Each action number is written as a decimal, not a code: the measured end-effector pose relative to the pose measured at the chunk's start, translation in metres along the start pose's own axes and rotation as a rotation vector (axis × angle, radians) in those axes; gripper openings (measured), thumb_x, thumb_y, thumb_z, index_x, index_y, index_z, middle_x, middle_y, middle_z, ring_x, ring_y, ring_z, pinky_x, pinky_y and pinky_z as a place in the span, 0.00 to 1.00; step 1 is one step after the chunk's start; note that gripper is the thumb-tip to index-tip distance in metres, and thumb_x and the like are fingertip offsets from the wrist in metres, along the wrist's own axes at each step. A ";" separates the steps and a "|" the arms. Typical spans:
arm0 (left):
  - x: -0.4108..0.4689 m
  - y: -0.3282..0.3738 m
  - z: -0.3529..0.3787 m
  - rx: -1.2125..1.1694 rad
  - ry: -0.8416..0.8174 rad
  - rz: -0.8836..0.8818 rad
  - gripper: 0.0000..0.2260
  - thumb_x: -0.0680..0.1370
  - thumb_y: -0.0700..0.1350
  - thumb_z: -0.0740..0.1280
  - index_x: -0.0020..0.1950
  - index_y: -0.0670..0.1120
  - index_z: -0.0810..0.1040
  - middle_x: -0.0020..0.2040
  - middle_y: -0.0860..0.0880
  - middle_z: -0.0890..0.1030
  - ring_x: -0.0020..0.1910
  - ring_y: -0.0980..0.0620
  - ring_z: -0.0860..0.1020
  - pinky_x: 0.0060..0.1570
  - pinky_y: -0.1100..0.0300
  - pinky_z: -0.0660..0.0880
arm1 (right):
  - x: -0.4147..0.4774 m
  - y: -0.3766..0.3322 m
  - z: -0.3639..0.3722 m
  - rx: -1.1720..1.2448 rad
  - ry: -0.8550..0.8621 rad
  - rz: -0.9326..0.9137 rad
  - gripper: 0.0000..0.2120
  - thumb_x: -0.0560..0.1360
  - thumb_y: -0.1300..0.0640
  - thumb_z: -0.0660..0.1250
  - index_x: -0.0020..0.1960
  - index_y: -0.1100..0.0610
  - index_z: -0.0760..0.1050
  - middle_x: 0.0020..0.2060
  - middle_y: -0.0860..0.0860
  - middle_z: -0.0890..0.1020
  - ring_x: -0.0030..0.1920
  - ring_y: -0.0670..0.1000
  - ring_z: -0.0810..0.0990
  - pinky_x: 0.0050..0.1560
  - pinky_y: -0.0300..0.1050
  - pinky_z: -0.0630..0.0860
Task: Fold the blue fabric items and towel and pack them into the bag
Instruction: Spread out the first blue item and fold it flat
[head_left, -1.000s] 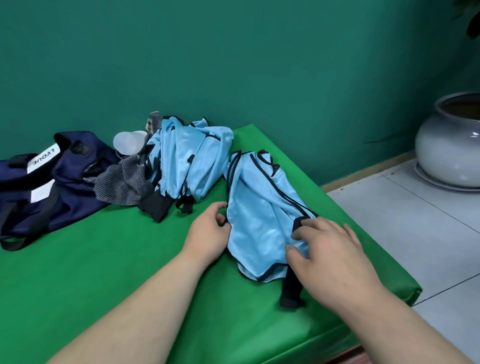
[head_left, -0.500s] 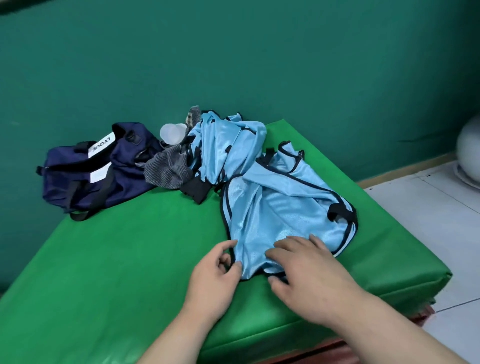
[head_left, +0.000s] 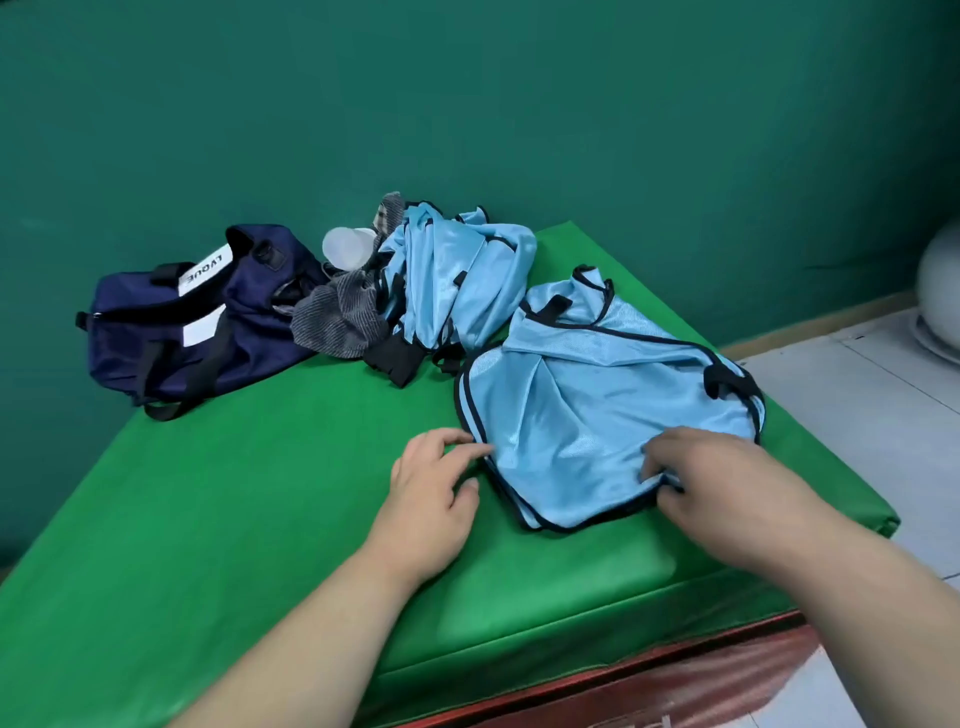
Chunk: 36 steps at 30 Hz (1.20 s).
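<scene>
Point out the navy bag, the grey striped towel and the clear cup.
navy bag (head_left: 249, 338), head view, on its dark side panel.
grey striped towel (head_left: 337, 322), head view, on its crumpled middle.
clear cup (head_left: 345, 248), head view, on its rounded wall.

The blue vest (head_left: 597, 415) is opening up! 1 second ago it was a narrow bunch between the hands, and now it lies spread wide and flatter across the green mat (head_left: 260, 519), with its black strap loop (head_left: 727, 376) thrown out to the far right. The left hand (head_left: 434, 499) has dropped back along the left trim, index tip on the edge. The right hand (head_left: 727, 483) has shifted to the near hem, fingers curled into the fabric. The view has swung left: the whole bag (head_left: 197, 322) is in shot and the pot (head_left: 940, 291) is nearly gone.
</scene>
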<state>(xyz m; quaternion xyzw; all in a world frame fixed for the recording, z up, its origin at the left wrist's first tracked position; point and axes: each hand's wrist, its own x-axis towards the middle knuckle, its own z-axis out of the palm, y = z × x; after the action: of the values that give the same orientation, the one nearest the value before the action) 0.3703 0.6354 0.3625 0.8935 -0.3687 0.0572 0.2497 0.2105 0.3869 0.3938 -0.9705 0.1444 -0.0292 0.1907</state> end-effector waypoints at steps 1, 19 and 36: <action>0.005 -0.003 0.003 0.014 -0.030 0.023 0.21 0.74 0.46 0.62 0.67 0.53 0.76 0.67 0.56 0.71 0.70 0.54 0.64 0.72 0.52 0.60 | 0.001 0.002 -0.002 0.011 -0.005 0.009 0.11 0.71 0.56 0.63 0.48 0.40 0.73 0.55 0.38 0.77 0.58 0.46 0.76 0.63 0.46 0.68; 0.011 -0.009 0.014 0.052 -0.065 0.062 0.22 0.71 0.56 0.57 0.62 0.53 0.80 0.63 0.57 0.75 0.73 0.56 0.65 0.77 0.48 0.54 | 0.000 -0.075 0.045 -0.105 0.148 -0.133 0.06 0.69 0.47 0.70 0.41 0.48 0.80 0.39 0.47 0.80 0.45 0.56 0.81 0.65 0.64 0.70; 0.010 -0.013 0.017 0.036 0.007 0.292 0.12 0.73 0.50 0.65 0.53 0.51 0.83 0.49 0.54 0.76 0.53 0.51 0.74 0.62 0.52 0.68 | -0.006 -0.059 0.016 -0.149 0.043 -0.055 0.25 0.70 0.31 0.58 0.59 0.45 0.76 0.55 0.43 0.78 0.64 0.50 0.71 0.77 0.60 0.51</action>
<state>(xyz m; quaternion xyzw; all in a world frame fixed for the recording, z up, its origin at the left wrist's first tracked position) 0.3848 0.6284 0.3452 0.8345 -0.4930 0.1025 0.2239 0.2223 0.4472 0.4009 -0.9848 0.1236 -0.0443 0.1140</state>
